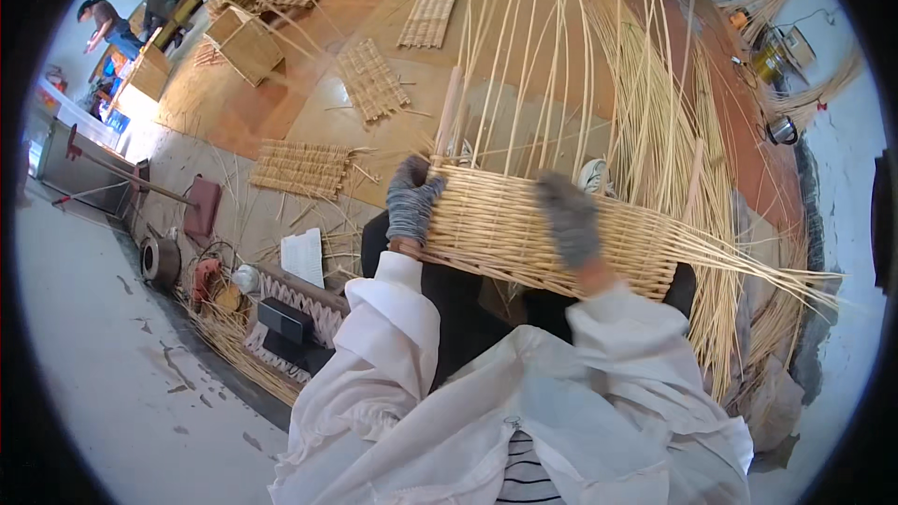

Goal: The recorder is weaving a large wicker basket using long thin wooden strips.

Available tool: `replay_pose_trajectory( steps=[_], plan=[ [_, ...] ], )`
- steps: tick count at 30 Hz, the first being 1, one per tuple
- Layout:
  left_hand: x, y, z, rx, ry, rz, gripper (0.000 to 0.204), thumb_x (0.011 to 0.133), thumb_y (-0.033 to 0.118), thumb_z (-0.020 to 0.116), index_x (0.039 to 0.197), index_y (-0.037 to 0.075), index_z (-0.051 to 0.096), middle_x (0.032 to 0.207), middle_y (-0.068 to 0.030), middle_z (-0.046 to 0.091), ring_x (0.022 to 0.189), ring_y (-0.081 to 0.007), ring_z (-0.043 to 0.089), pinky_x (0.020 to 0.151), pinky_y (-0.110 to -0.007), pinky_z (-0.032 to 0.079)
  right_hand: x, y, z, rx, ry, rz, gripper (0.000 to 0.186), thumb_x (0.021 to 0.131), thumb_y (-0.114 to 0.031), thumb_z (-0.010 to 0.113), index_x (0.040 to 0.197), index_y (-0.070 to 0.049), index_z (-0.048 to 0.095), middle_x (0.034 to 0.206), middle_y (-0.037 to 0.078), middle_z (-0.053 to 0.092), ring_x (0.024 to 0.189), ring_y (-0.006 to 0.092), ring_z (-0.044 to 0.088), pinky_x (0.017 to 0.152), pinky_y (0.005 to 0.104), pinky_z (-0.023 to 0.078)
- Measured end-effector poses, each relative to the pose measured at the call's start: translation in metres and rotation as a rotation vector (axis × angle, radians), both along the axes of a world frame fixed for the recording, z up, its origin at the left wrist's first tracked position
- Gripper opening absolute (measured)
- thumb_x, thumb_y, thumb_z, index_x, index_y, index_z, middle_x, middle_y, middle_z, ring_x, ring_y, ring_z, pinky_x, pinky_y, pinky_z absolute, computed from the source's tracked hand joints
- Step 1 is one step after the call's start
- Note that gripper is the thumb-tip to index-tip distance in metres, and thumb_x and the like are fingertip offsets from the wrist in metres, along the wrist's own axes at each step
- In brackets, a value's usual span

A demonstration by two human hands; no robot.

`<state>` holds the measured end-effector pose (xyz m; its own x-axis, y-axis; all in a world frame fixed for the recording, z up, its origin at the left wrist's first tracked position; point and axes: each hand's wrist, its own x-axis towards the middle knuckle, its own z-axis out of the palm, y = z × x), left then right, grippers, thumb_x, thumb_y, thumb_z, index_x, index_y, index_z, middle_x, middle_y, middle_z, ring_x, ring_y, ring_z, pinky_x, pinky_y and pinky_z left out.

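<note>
While the gloved left hand [414, 204] is closed around the left edge of a woven wicker panel [496, 215], the gloved right hand [569, 220] is over its middle, too blurred to tell whether the fingers grip. The panel lies across the person's knees. Long stakes [515, 112] rise from its far edge, and loose strand ends [776, 276] jut beyond its right edge. A wicker bundle [718, 346] crowds the right side; leftward, a smaller woven mat [299, 168] lies on the floor, apart from the left hand.
</note>
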<state>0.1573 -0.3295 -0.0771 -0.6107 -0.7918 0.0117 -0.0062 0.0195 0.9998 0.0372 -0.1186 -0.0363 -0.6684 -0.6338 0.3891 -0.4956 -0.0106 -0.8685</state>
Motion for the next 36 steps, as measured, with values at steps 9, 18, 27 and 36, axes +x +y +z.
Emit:
replay_pose_trajectory(
  steps=[9,18,27,36],
  plan=[
    [-0.004,0.005,0.006,-0.756,-0.330,0.245,0.026,0.074,-0.004,0.058,0.099,0.001,0.058,0.089,-0.0078,0.058,0.077,-0.0206,0.056,0.067,-0.026,0.045,0.072,-0.160,0.016,0.072,0.461,-0.102,0.030,0.075,-0.004,0.048,0.105,0.000,0.047,0.095,0.019,0.055,0.092,0.0289,0.055,0.084,0.0353,0.042],
    [-0.027,0.032,0.031,-1.145,-0.299,0.000,0.034,0.071,0.024,0.067,0.099,0.006,0.060,0.095,-0.0163,0.053,0.085,-0.0288,0.051,0.077,-0.039,0.040,-0.094,-0.146,-0.005,0.362,-0.221,-0.124,0.028,0.084,-0.012,0.048,0.111,-0.007,0.045,0.098,0.015,0.054,0.089,0.0238,0.057,0.076,0.0302,0.050],
    [-0.018,0.033,0.016,-1.097,-0.143,0.047,0.042,0.065,0.037,0.069,0.099,0.014,0.061,0.092,-0.0150,0.054,0.087,-0.0301,0.051,0.084,-0.042,0.034,-0.052,-0.014,-0.036,-0.392,-0.894,0.093,0.027,0.084,-0.017,0.052,0.108,-0.004,0.050,0.083,0.010,0.056,0.077,0.0191,0.055,0.071,0.0292,0.048],
    [-0.063,0.092,0.059,-1.048,-0.677,-0.356,0.044,0.071,0.051,0.056,0.104,0.022,0.059,0.100,-0.0129,0.056,0.099,-0.0308,0.047,0.093,-0.048,0.022,-0.111,-0.025,-0.010,-0.295,-0.717,-0.260,0.023,0.084,-0.010,0.050,0.104,0.001,0.049,0.084,0.007,0.055,0.072,0.0136,0.056,0.062,0.0281,0.050]
  ],
)
